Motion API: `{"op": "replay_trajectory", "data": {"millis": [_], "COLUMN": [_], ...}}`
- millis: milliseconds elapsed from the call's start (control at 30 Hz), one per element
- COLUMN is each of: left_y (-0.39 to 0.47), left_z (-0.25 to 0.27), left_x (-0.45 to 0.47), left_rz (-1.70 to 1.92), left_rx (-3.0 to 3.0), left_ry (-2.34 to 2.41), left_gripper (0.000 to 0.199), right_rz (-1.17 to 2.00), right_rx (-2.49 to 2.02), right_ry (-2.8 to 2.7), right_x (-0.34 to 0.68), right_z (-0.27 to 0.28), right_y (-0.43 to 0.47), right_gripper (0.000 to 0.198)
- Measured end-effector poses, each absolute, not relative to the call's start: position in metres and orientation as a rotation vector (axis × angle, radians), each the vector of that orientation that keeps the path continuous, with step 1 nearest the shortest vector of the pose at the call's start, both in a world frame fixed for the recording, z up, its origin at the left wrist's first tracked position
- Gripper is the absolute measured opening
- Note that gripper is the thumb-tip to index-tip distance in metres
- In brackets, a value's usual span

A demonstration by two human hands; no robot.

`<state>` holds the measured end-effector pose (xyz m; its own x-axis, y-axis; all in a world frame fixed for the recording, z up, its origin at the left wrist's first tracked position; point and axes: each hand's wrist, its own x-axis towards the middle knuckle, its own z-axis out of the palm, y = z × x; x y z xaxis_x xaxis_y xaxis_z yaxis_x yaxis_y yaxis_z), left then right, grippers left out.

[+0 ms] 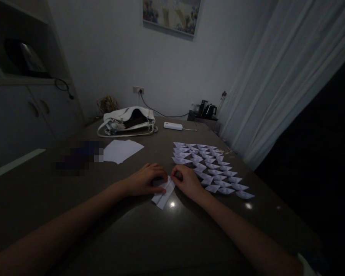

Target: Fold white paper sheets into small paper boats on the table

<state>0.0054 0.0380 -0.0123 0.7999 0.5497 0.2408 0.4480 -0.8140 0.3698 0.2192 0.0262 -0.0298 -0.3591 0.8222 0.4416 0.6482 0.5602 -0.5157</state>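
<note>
A small folded sheet of white paper (163,198) lies on the table with crease lines running along it. My left hand (146,179) holds its left side, the thumb lying across the paper and the fingers bent over its far edge. With thumb and forefinger pressed together, my right hand (189,183) pinches the sheet's far right corner. Fingers partly cover the far edge there. Just beyond my right hand stand many folded paper boats (214,171) in slanting rows. A loose pile of white paper sheets (122,150) lies beyond my left hand.
Toward the back of the dark table (126,237) rests a white handbag (128,122), open at the top. A white power bank (173,125) with a short cable lies right of it. A black kettle (209,110) stands behind, near the curtain (255,84). A blurred patch covers something at left.
</note>
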Motion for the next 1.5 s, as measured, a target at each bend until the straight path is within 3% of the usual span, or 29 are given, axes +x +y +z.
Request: {"op": "replay_trajectory", "data": {"millis": [433,1500], "left_y": [0.0405,0.0413], "left_z": [-0.0105,-0.0093], "left_x": [0.003,0.0029], "left_rz": [0.436,0.476], "left_rx": [2.65,2.582], "left_ry": [0.715,0.698], "left_gripper": [0.025,0.025], "right_rz": [0.34,0.308], "right_rx": [-1.198,-1.151], "right_ry": [-2.16,-2.268], "right_x": [0.2186,0.2138], "right_z": [-0.0317,-0.0278], "right_y": [0.0261,0.0178], "right_gripper": [0.017,0.018]}}
